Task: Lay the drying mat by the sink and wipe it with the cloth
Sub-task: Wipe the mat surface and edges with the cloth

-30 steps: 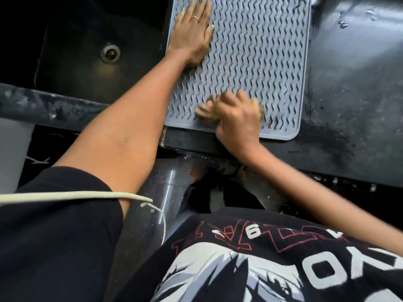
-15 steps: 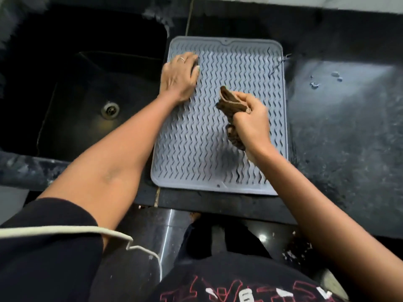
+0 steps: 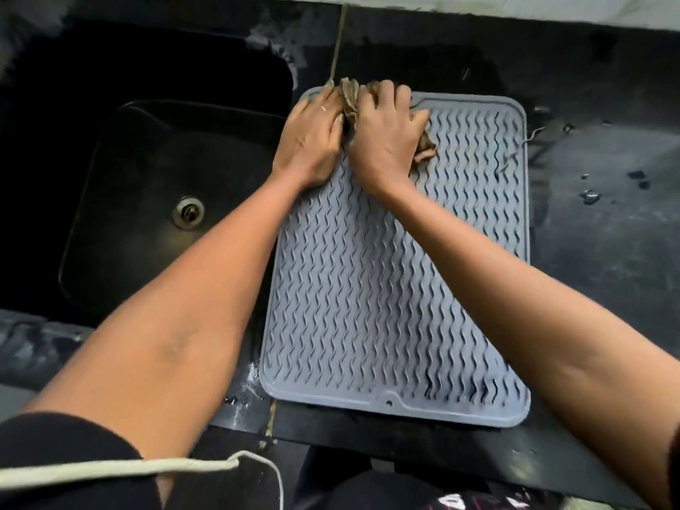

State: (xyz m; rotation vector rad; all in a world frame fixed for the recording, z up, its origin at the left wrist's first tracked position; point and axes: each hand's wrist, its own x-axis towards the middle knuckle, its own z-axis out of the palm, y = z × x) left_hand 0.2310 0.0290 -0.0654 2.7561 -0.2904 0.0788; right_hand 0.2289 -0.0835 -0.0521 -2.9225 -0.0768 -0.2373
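A grey drying mat (image 3: 371, 288) with wavy ridges lies flat on the black counter, right beside the sink (image 3: 154, 200). My right hand (image 3: 386, 138) presses a crumpled brown cloth (image 3: 425, 145) onto the mat's far left corner; bits of cloth stick out past the fingers and at the right of the hand. My left hand (image 3: 312, 141), wearing a ring, rests on the mat's far left edge, touching the cloth and my right hand. Whether its fingers grip the cloth I cannot tell.
The black sink basin with a metal drain (image 3: 188, 212) is at the left. Black counter (image 3: 603, 230) extends right of the mat, with water drops (image 3: 588, 195) on it. A pale wall edge (image 3: 515, 9) runs along the back.
My right hand has carried the cloth from the mat's middle to its far left corner and pressed it down. My left hand shifted up to that same corner. The view has tilted up.
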